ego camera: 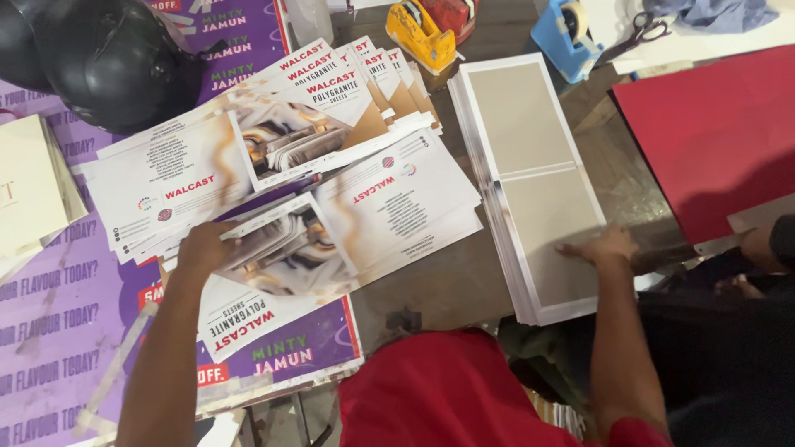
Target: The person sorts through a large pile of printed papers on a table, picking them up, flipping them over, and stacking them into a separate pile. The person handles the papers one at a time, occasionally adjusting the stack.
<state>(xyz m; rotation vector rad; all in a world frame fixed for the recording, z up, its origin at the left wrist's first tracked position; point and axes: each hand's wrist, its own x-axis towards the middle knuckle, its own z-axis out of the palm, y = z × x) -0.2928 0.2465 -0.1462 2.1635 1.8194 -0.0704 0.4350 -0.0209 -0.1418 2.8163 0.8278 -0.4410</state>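
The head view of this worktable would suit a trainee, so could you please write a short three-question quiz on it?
1. True or false: the left hand rests on the fanned printed sheets.
2. What does the right hand press on? A) the red board B) the stack of grey boards with white edges C) the yellow tape dispenser
3. Fill in: the blue tape dispenser stands beside a pair of ____.

Key: 1 true; 2 B; 3 scissors.
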